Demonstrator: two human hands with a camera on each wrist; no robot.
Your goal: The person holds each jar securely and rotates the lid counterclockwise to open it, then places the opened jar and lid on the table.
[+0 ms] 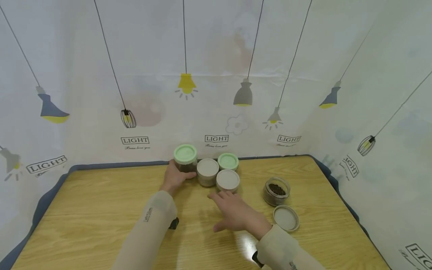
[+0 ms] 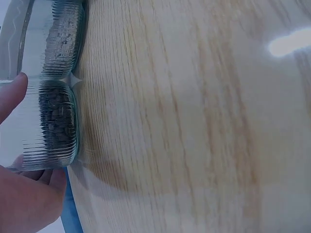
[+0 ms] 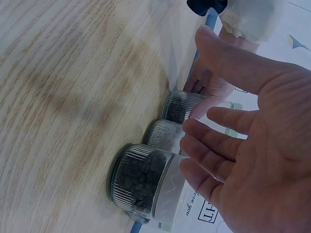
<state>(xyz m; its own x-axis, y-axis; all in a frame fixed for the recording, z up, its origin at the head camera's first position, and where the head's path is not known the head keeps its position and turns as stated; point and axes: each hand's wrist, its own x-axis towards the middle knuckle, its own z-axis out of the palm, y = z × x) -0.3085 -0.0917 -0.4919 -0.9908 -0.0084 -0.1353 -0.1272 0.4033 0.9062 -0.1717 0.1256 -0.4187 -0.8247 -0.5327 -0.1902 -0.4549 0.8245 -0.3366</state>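
At the back of the table, my left hand (image 1: 175, 177) grips a ribbed glass jar (image 1: 185, 155) with a light green lid, thumb on the near side and fingers behind it. Dark bits fill part of that jar in the left wrist view. Touching its side is a jar with a pale lid (image 1: 207, 170), holding greyish contents. My right hand (image 1: 234, 213) is held open, palm turned inward, its fingertips close to a second pale-lidded jar (image 1: 228, 180). Dark pieces (image 3: 146, 179) show through that jar's glass in the right wrist view. Behind stands another green-lidded jar (image 1: 228, 161).
Right of the group, an uncovered glass jar (image 1: 270, 198) holds dark brown bits. Its near side has a loose round pale lid (image 1: 286, 218) lying on the wooden table (image 1: 101, 221). A printed wall covering (image 1: 155, 123) rises right behind the jars.
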